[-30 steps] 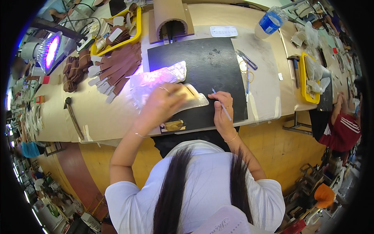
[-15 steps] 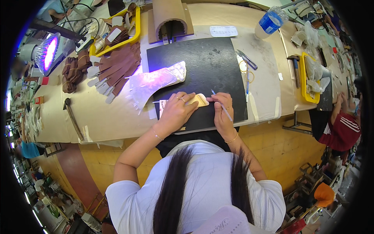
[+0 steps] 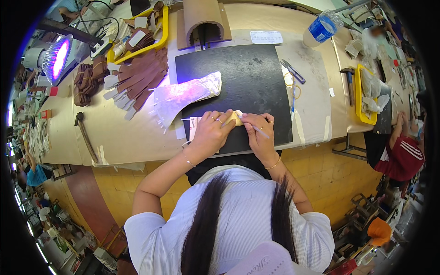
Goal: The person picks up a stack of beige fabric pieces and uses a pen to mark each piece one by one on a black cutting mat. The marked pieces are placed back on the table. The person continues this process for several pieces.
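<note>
My left hand point(image 3: 211, 133) presses a small yellowish-tan piece with a rounded end point(image 3: 236, 119) against the black mat point(image 3: 247, 78), its fingers bent over the piece and covering much of it. A slim pale pen point(image 3: 262, 133) is pinched in my right hand point(image 3: 261, 143), its tip at the rounded end of the piece and partly hidden by the fingers. By my left wrist a white printed card point(image 3: 194, 124) shows beneath the hand. Left of the piece, a fanned stack of whitish strips point(image 3: 183, 95) lies across the mat edge under purple light.
A lit purple lamp point(image 3: 58, 59) stands at left, near brown strips point(image 3: 142, 78) and a yellow tray point(image 3: 164, 32). A hammer point(image 3: 85, 135) lies at front left. Beyond the mat are a curved brown block point(image 3: 201, 13) and a bottle point(image 3: 321, 30); cutters point(image 3: 294, 72) lie right.
My right hand has moved slightly left, bringing the pen's tip onto the rounded end of the tan piece. My left hand still presses the piece.
</note>
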Action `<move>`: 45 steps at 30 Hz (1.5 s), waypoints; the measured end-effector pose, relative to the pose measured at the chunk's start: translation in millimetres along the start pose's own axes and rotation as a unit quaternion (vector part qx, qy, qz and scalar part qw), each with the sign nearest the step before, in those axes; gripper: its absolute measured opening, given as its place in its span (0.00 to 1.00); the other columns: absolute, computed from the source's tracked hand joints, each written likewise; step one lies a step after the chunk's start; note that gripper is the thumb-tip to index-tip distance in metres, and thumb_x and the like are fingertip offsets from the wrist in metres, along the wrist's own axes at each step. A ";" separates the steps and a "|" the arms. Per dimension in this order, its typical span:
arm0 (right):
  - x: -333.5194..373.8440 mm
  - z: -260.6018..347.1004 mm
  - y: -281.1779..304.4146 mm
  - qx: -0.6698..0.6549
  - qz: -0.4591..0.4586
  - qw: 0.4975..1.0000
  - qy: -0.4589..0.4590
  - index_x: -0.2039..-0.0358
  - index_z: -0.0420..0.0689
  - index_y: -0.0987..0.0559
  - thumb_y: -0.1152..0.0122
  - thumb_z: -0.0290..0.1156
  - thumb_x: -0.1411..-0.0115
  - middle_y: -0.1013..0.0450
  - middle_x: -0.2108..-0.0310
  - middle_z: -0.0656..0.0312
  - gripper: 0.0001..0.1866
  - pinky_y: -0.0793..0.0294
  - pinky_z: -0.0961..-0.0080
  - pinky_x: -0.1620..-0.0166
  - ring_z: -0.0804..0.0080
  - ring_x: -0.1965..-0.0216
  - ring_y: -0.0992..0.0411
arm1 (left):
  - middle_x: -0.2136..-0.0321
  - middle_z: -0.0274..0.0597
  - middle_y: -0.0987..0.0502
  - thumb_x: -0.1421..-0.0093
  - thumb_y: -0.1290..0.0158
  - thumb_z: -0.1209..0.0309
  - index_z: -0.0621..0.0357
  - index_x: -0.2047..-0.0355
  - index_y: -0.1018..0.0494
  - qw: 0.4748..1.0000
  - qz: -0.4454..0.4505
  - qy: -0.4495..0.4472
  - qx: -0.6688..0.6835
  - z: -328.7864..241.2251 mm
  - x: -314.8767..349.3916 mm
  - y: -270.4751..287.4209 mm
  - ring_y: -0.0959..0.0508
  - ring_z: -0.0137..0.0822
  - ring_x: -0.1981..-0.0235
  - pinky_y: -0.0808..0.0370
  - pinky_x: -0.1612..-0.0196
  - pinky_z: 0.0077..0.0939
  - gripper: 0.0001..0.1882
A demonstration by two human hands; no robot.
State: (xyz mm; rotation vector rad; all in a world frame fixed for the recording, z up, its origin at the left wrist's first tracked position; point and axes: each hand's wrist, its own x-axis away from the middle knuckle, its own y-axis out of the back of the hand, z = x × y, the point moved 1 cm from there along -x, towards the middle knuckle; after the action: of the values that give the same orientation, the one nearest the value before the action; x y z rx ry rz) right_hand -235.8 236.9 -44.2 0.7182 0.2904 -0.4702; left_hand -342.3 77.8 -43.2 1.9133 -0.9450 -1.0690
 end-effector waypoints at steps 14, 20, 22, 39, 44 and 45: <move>8.4 -5.8 8.2 -0.019 -0.060 0.997 0.042 0.66 0.47 0.22 0.41 0.36 0.33 0.25 0.68 0.63 0.07 0.38 0.63 0.53 0.62 0.63 0.27 | 0.48 0.52 0.25 0.45 0.41 0.74 0.59 0.59 0.23 0.999 0.009 0.012 0.031 -2.6 2.5 -2.9 0.25 0.49 0.52 0.29 0.48 0.43 0.12; -2.1 -8.7 15.5 0.041 -0.080 0.995 0.034 0.53 0.49 0.20 0.38 0.28 0.36 0.24 0.62 0.63 0.10 0.36 0.65 0.52 0.65 0.62 0.27 | 0.57 0.51 0.27 0.43 0.38 0.75 0.59 0.57 0.24 0.990 0.033 0.072 0.116 -10.1 -3.1 6.1 0.25 0.51 0.55 0.28 0.51 0.43 0.13; -2.9 -12.0 18.9 0.048 -0.084 0.995 0.025 0.55 0.47 0.20 0.37 0.26 0.37 0.23 0.61 0.62 0.10 0.35 0.66 0.52 0.65 0.61 0.26 | 0.58 0.50 0.27 0.43 0.37 0.73 0.59 0.57 0.24 0.992 0.024 0.068 0.105 -8.5 -4.4 3.9 0.26 0.51 0.57 0.28 0.52 0.42 0.14; 4.1 -18.0 22.5 -0.009 -0.051 0.997 -0.048 0.57 0.41 0.19 0.42 0.24 0.33 0.22 0.60 0.56 0.07 0.33 0.66 0.49 0.60 0.57 0.27 | 0.60 0.54 0.28 0.42 0.38 0.70 0.62 0.56 0.25 0.953 0.077 0.244 0.164 -14.6 0.0 25.7 0.23 0.56 0.58 0.25 0.54 0.46 0.15; 2.9 -16.9 21.9 -0.031 -0.047 0.997 -0.051 0.57 0.41 0.19 0.42 0.24 0.33 0.22 0.60 0.56 0.07 0.32 0.66 0.50 0.59 0.56 0.27 | 0.61 0.51 0.23 0.40 0.39 0.67 0.60 0.54 0.22 0.968 0.023 0.235 0.090 23.9 -12.1 93.5 0.22 0.54 0.58 0.25 0.53 0.44 0.15; 2.3 -16.5 21.5 -0.033 -0.044 0.997 -0.051 0.57 0.41 0.19 0.42 0.24 0.33 0.22 0.59 0.56 0.07 0.32 0.66 0.50 0.59 0.56 0.27 | 0.61 0.50 0.23 0.40 0.39 0.67 0.60 0.56 0.21 0.964 0.025 0.252 0.084 38.5 -14.3 97.7 0.22 0.54 0.58 0.25 0.53 0.43 0.14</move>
State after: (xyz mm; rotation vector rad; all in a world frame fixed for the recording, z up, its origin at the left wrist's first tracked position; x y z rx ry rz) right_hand -224.5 261.6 -44.9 0.6168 0.2417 -0.5776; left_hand -405.8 36.0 30.7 2.1424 -0.7996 -0.4390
